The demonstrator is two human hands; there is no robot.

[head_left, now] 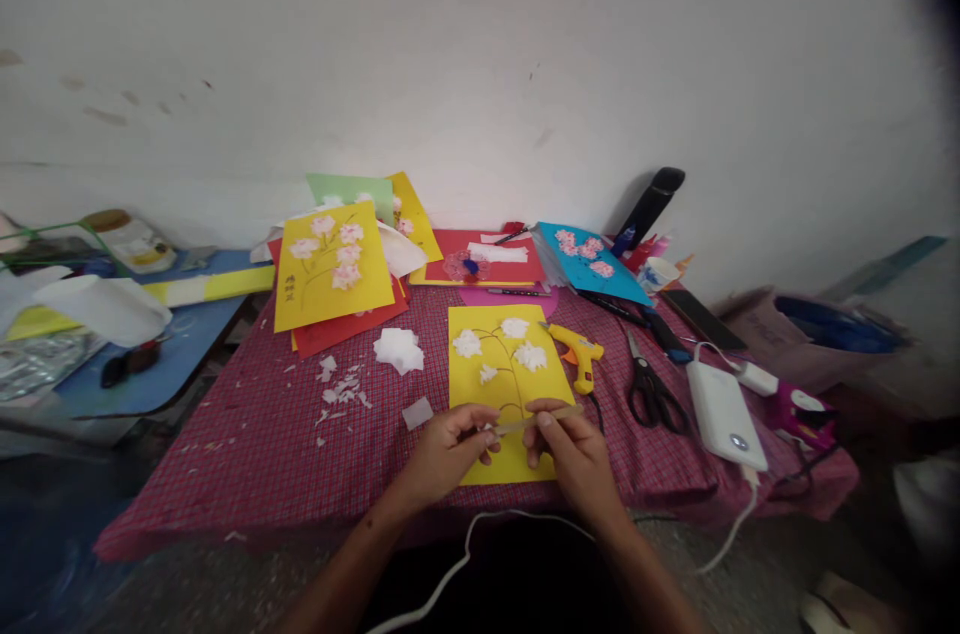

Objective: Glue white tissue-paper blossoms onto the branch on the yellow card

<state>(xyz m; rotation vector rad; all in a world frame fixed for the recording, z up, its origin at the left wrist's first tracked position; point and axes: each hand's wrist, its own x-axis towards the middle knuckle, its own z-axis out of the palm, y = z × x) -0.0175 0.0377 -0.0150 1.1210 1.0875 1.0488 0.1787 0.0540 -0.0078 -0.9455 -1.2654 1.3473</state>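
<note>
A yellow sheet point(480, 459) with white paper flowers point(515, 327) on drawn brown stems lies on the checked cloth in front of me. Over its lower half, my left hand point(454, 449) and my right hand point(566, 444) pinch a thin pale strip point(514, 427) stretched between them; its material is hard to tell. Right of the sheet rests a yellow glue gun point(585, 354). White paper petals point(399, 351) and a small white paper square point(418, 413) lie to the left, beside torn scraps point(345, 392).
Flower cards point(330, 264) are stacked at the back left, and a blue card point(592, 259) leans at the back right. Black scissors point(651, 394), a white power bank point(724, 414) and cables lie on the right. A blue table point(195, 314) adjoins on the left.
</note>
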